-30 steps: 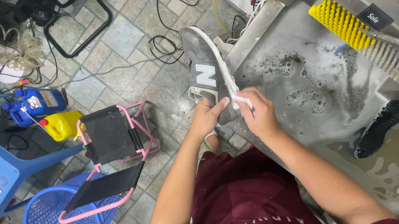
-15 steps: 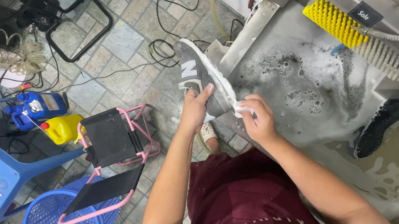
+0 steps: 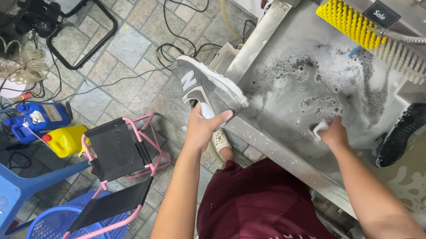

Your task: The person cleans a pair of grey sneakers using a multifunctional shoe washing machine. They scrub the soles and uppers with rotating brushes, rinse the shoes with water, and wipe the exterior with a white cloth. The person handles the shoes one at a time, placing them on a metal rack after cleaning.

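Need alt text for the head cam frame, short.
A person's left hand holds a grey sneaker at the edge of a soapy metal wash basin, while the right hand presses a white cloth into the suds. A yellow brush is mounted above.

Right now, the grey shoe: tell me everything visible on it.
The shoe is a grey sneaker with a white side emblem and a pale, whitish sole. The upper looks like suede or mesh, though I can't tell which. It is tilted on its side, sole facing the sink, held above the tiled floor beside the sink's metal rim. The left hand grips it at one end, thumb on the sole. The right hand is off it, in the suds.
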